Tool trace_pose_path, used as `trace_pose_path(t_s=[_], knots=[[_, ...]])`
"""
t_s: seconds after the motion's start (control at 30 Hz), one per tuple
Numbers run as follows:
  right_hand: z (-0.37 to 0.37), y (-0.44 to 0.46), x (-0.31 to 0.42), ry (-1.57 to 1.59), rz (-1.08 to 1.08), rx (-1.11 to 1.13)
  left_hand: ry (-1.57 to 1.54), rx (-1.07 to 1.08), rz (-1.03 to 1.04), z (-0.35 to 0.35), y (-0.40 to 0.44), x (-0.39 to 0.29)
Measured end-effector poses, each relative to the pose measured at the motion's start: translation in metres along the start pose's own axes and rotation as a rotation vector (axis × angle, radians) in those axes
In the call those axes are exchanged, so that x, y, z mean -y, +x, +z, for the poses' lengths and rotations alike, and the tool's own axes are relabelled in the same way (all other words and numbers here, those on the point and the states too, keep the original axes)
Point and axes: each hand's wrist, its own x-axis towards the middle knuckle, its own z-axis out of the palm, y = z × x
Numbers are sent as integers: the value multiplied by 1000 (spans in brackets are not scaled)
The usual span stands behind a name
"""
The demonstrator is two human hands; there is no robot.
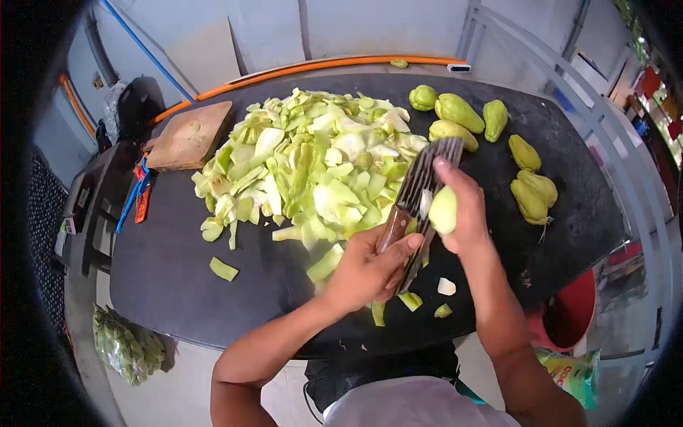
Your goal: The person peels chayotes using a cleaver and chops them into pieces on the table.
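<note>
My left hand [373,267] is wrapped round the brown wooden handle of a wide, dark-striped blade [420,178], which slants up and to the right. Against the blade's right side, my right hand [466,206] grips a pale green peeled chayote [443,211], its thumb near the top of the blade. A large heap of green peels and slices [313,164] lies just left of and behind the blade. Several small scraps [410,301] are on the dark table [185,285] below my hands. Part of the blade's lower end is hidden by my left hand.
Several whole chayotes [459,112] sit at the back right of the table. A wooden board [191,135] rests at the left edge beside an orange-handled tool [142,204]. On the floor are a red bucket [573,309] at right and a bag of greens [128,345] at left.
</note>
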Motion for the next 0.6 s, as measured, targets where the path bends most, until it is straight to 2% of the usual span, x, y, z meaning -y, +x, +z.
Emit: trace_pose_path(t_s=[0.1, 0.23, 0.27, 0.37, 0.4, 0.5, 0.6], knots=[[18, -2, -10, 283, -81, -231, -23, 1, -27, 1, 2, 1], [-1, 5, -10, 116, 56, -31, -29, -13, -43, 2, 4, 5], [9, 1, -11, 215, -30, -92, -33, -10, -45, 2, 4, 4], [1, 6, -11, 154, 54, -13, -41, 5, -62, 1, 3, 0], [0, 4, -4, 31, 52, 17, -47, 12, -71, 1, 3, 1], [13, 2, -10, 290, -74, -138, -48, 11, -61, 3, 2, -1], [2, 2, -3, 98, 47, -6, -21, 25, -80, 1, 0, -4]])
